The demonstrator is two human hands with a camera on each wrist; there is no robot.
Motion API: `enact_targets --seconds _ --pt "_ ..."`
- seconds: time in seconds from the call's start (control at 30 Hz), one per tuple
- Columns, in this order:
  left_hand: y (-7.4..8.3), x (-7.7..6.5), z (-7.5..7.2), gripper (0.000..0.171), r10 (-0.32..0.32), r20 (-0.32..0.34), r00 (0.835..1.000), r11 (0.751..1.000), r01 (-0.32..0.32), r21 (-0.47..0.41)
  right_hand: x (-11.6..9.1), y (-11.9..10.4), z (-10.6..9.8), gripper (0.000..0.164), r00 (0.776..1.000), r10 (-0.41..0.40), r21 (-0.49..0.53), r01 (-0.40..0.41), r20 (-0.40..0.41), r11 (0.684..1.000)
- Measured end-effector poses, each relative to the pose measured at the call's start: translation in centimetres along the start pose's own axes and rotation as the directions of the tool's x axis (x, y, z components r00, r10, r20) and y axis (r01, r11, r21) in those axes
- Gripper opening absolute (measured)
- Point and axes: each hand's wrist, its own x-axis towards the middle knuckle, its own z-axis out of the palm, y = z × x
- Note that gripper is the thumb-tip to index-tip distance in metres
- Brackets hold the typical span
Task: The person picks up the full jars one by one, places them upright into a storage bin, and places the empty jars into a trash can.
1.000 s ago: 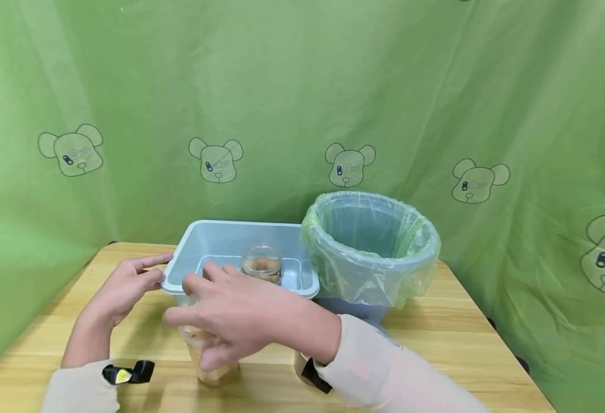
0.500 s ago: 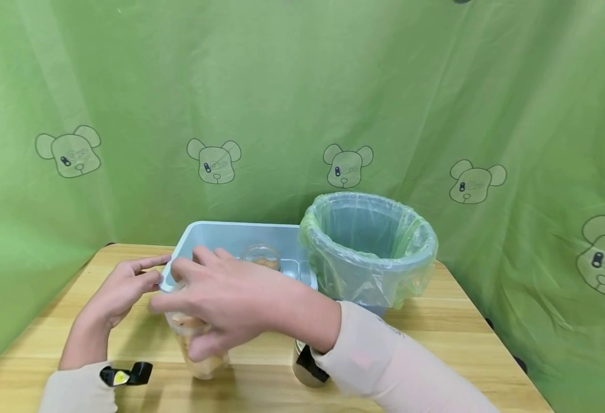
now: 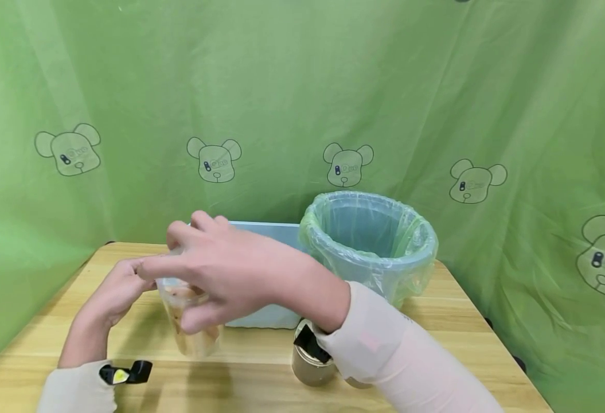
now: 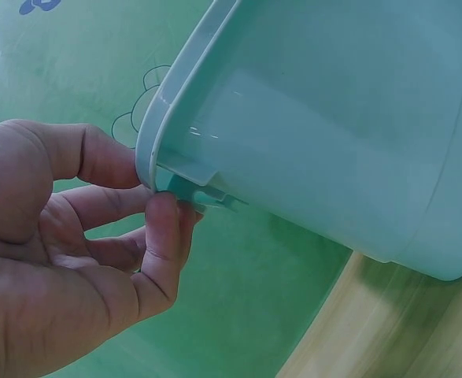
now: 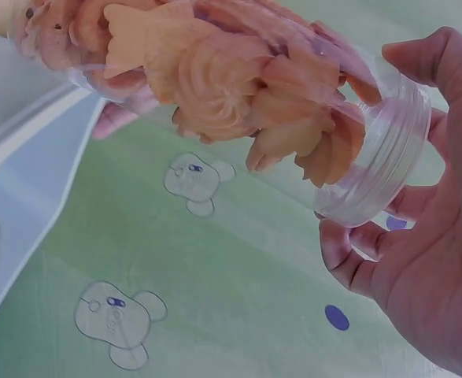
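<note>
My right hand (image 3: 230, 269) grips a clear jar (image 3: 196, 338) by its mouth end, fingers spread round the rim. Swirled, piped-looking cookies (image 5: 223, 87) fill the jar, which the right wrist view shows lengthwise with its threaded neck between thumb and fingers. In the head view the jar hangs above the wooden table, its shadow below it. On the left, my left hand (image 3: 113, 295) pinches the corner rim of a light blue plastic tub (image 4: 309, 126) between thumb and fingers. My right hand and forearm hide most of the tub's inside.
Right of the tub stands a blue bin (image 3: 369, 262) lined with a thin green bag. Two metallic-looking round containers (image 3: 309, 370) sit by my right sleeve (image 3: 364, 338), one largely covered by it. A green curtain (image 3: 281, 86) closes off the back of the table (image 3: 261, 390).
My right hand has lifted the cookie jar off the table and carried it slightly left and away from me. The left hand stays at the tub's corner. The round containers show more.
</note>
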Motion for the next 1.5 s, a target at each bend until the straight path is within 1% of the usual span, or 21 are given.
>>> enact_targets --seconds 0.07,0.1,0.23,0.33,0.43,0.53,0.73,0.9,1.03,1.23,1.4,1.5 --pt "0.1 0.0 0.0 0.035 -0.003 -0.011 1.000 1.000 0.003 -0.004 0.1 0.4 -0.6 0.051 1.000 0.012 0.016 -0.012 -0.005 1.000" --pt "0.2 0.1 0.1 0.036 -0.008 -0.011 1.000 1.000 0.008 -0.006 0.1 0.6 -1.0 0.050 1.000 0.021 0.016 -0.020 -0.006 1.000" --pt "0.4 0.3 0.0 0.048 -0.030 0.004 1.000 0.999 0.030 -0.009 0.2 1.4 -2.0 0.050 0.998 0.056 0.022 -0.056 0.003 0.998" --pt "0.4 0.3 0.0 0.054 -0.051 0.021 0.998 0.999 0.051 -0.006 0.3 2.1 -2.4 0.050 0.996 0.084 -0.009 -0.084 0.004 0.996" --pt "0.4 0.3 0.1 0.054 -0.065 0.025 0.998 0.998 0.066 -0.003 0.4 2.7 -2.6 0.050 0.994 0.108 -0.062 -0.108 0.000 0.992" --pt "0.3 0.3 0.1 0.054 -0.065 0.023 0.998 0.998 0.065 -0.013 0.5 3.3 -2.7 0.049 0.992 0.128 -0.101 -0.129 -0.020 0.986" --pt "0.1 0.3 0.1 0.053 -0.060 0.021 0.998 0.998 0.060 -0.010 0.9 4.3 -2.2 0.050 0.985 0.157 -0.084 -0.163 -0.075 0.983" --pt "0.2 0.3 0.1 0.053 -0.063 0.025 0.998 0.998 0.064 -0.015 1.5 5.2 -1.3 0.053 0.980 0.183 -0.057 -0.188 -0.082 0.980" --pt "0.2 0.3 0.1 0.053 -0.065 0.019 0.998 0.998 0.065 -0.017 2.1 5.8 -0.2 0.053 0.974 0.217 -0.060 -0.221 -0.064 0.974" --pt "0.2 0.4 0.0 0.053 -0.054 0.005 0.999 0.998 0.054 -0.012 2.9 6.9 2.2 0.054 0.961 0.270 -0.092 -0.274 -0.050 0.957" --pt "0.3 0.4 0.1 0.054 -0.058 0.003 0.998 0.998 0.058 -0.015 3.5 7.8 4.3 0.053 0.953 0.304 -0.057 -0.304 -0.007 0.951" --pt "0.3 0.4 0.0 0.054 -0.060 0.003 0.998 0.998 0.060 -0.018 3.7 8.3 5.8 0.053 0.949 0.315 -0.009 -0.315 0.019 0.949"
